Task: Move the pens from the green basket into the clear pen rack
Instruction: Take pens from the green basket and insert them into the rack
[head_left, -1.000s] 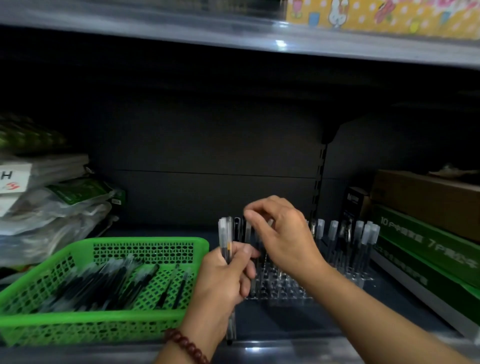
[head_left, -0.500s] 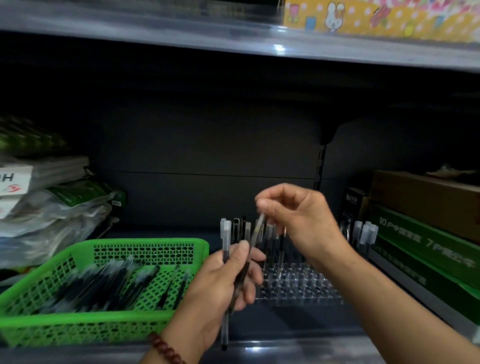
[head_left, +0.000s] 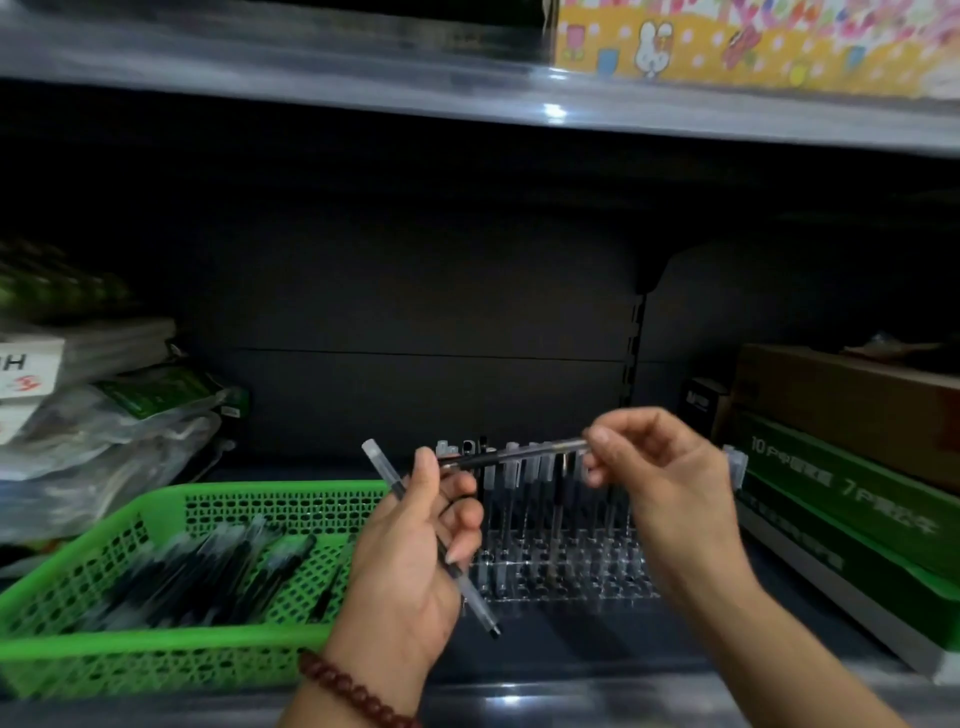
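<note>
Your left hand (head_left: 410, 561) was closed around one clear-barrelled pen (head_left: 387, 480), held on a diagonal – cap end up-left above the thumb, tip poking out below the palm, over the dark shelf floor (head_left: 571, 644) in front of the clear pen rack (head_left: 566, 582). Your right hand (head_left: 670, 483) pinched the end of a second pen (head_left: 514, 453), lying nearly level, its other end touching your left thumb. That pen hung above the rack, crossing in front of the caps of the pens standing in the back rows (head_left: 524, 467); the front rows of holes looked unfilled. The green basket (head_left: 156, 654) sat just left of the rack, its right rim hidden behind your left hand, with a blurred heap of pens (head_left: 208, 566) lying inside. Room was tight on the sides – plastic-wrapped packets (head_left: 104, 447) crowded the basket's left, and green boxes (head_left: 852, 499) ran along the right, near the rack's edge. Above the rack there was open dark space up to the upper shelf (head_left: 363, 88). A beaded bracelet (head_left: 353, 693) sat on your left wrist, at the shelf's front lip.
</note>
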